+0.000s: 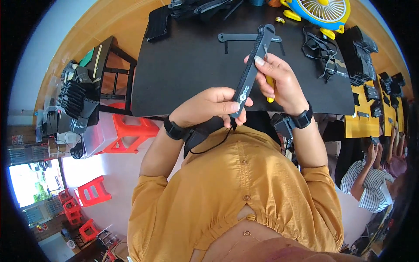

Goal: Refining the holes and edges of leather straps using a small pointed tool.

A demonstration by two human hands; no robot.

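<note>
A stack of long, flat dark-grey straps (249,78) with rounded, slotted ends slants up and away over the near part of the table. My left hand (211,105) is closed on its lower end, thumb on top. My right hand (279,78) pinches the upper part between thumb and fingers. Tucked in that same hand is a tool with a yellow handle (270,89) and a thin metal shaft; its exact kind I cannot tell. Beyond the stack, another grey strap (238,37) lies across the table, partly covered by the stack.
The dark table (174,78) carries black strap piles (158,24) at the far left, a blue-and-yellow fan (323,11) at the far right, and tangled black straps (322,52) at right. A red stool (131,133) stands left. Another person (369,183) sits at right by yellow tables.
</note>
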